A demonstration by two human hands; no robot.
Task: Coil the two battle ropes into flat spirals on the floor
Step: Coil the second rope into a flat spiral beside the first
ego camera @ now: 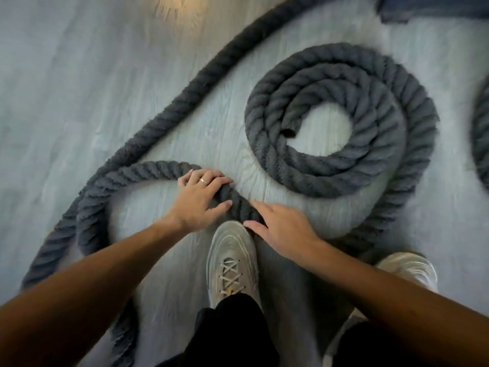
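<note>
A thick dark grey battle rope (370, 107) lies partly wound in a flat spiral of about three turns on the pale wood floor, right of centre. Its loose length runs out from the spiral's bottom, passes under my hands, loops left and trails up to the top of the view. My left hand (203, 200), with a ring on it, wraps over the rope just left of centre. My right hand (277, 229) rests on the same stretch beside it, fingers spread along the rope. A curve of a second rope (480, 133) shows at the right edge.
My two light sneakers stand close to the rope: one (232, 263) right below my hands, the other (407, 268) at lower right touching the outer turn. A dark blue mat or cloth (434, 7) lies at the top right corner.
</note>
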